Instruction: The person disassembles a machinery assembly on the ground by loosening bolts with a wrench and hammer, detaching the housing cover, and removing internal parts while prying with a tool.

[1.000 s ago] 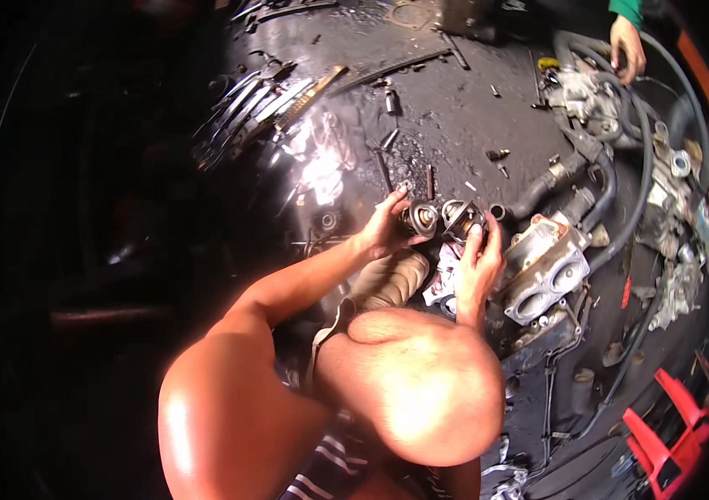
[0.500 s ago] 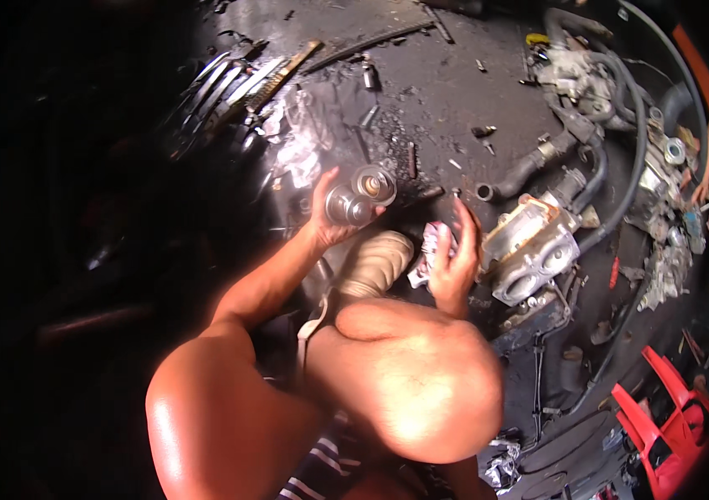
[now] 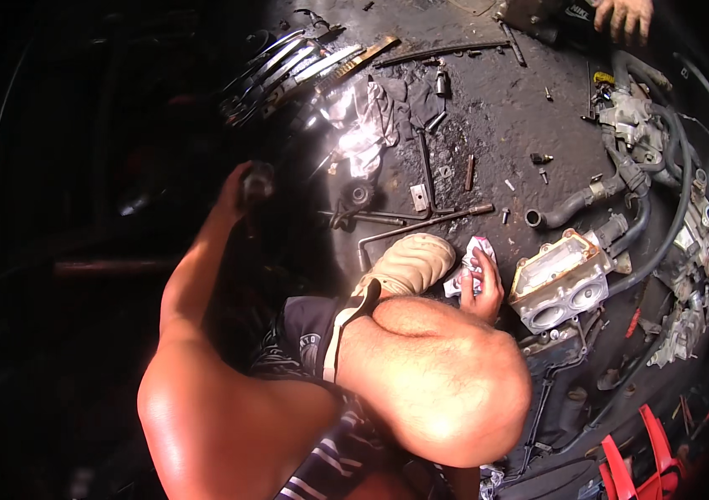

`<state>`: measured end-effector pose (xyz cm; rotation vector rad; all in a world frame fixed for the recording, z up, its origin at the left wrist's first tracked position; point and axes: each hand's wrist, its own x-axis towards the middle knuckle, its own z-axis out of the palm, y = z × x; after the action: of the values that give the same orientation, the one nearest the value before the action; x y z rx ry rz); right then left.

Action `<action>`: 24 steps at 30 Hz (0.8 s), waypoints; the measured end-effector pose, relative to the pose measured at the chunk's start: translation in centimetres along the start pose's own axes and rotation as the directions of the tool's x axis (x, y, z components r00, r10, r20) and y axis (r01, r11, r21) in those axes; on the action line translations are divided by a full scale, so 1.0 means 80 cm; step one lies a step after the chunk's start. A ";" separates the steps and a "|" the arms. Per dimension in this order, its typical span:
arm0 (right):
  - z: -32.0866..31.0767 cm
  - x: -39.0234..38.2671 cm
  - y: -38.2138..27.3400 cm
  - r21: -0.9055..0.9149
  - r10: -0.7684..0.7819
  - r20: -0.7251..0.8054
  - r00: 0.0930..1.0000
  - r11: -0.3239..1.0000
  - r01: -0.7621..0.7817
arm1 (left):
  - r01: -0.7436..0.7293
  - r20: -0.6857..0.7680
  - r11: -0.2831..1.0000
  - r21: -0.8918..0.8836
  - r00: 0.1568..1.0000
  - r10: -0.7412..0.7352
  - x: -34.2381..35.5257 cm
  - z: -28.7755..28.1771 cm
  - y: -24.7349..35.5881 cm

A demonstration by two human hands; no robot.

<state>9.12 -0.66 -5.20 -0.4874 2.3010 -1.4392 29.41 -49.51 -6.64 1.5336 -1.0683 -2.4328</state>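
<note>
Out at the left, in deep shadow, my left hand (image 3: 238, 185) is closed round a shiny round metal part (image 3: 258, 180); its details are too dim to make out. My right hand (image 3: 485, 292) is beside my knee, fingers curled on a crumpled white rag (image 3: 458, 281) with pinkish marks. The rag is next to my beige shoe (image 3: 413, 262). Just right of that hand lies a metal engine housing (image 3: 558, 282) with two round bores. Beyond the shoe, a long bent wrench handle (image 3: 429, 223) rests on the dark floor near a small metal plate (image 3: 419, 197).
A row of wrenches (image 3: 288, 73) and a pale cloth (image 3: 361, 133) lie at the upper left. Hoses (image 3: 575, 206) and greasy engine parts (image 3: 633, 121) crowd the right side. Another person's hand (image 3: 625, 15) reaches in at the top right. A red plastic chair (image 3: 642, 467) stands lower right.
My left hand has swung left into shadow, away from the shoe, holding its shiny part. My right hand keeps the rag, lower beside the knee. The view has shifted, and another person's hand shows at top.
</note>
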 end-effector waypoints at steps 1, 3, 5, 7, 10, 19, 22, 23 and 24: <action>-0.005 0.002 0.007 -0.020 -0.042 -0.009 0.999 0.999 0.042 | -0.010 -0.012 1.000 0.019 1.000 0.010 0.013 -0.012 -0.001; -0.004 0.007 -0.006 0.071 -0.089 0.030 0.996 0.994 0.086 | -0.223 0.006 0.192 0.956 0.666 0.746 0.004 -0.069 -0.005; -0.021 0.004 0.010 0.021 -0.102 -0.009 0.995 0.995 0.103 | -0.237 0.109 0.065 0.969 0.652 0.751 0.043 -0.051 -0.061; -0.037 -0.004 0.020 0.016 -0.034 -0.032 0.999 0.999 0.034 | -0.219 0.149 0.003 0.976 0.672 0.725 0.051 -0.049 -0.087; -0.043 -0.009 -0.005 0.170 0.024 -0.066 0.998 0.985 -0.012 | -0.456 -0.026 0.433 0.777 0.665 0.747 0.008 -0.096 -0.049; -0.084 -0.031 0.004 0.190 0.126 -0.125 0.984 0.977 -0.101 | -0.173 -0.058 0.226 0.959 0.658 0.751 0.012 -0.043 -0.036; -0.083 -0.028 0.001 0.231 0.100 -0.115 0.988 0.970 -0.071 | -0.092 -0.050 0.145 0.985 0.654 0.755 0.001 -0.075 -0.015; -0.083 -0.029 0.000 0.211 0.105 -0.122 0.987 0.974 -0.077 | -0.100 -0.048 0.152 0.983 0.664 0.746 0.010 -0.073 -0.025; -0.083 -0.029 0.000 0.195 0.110 -0.126 0.986 0.977 -0.085 | -0.066 -0.077 0.163 0.984 0.671 0.737 0.019 -0.072 -0.037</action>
<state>7.89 5.57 -2.22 -0.2233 2.2250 -1.6673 34.27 -50.83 -11.05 1.5230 -2.5326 -0.6114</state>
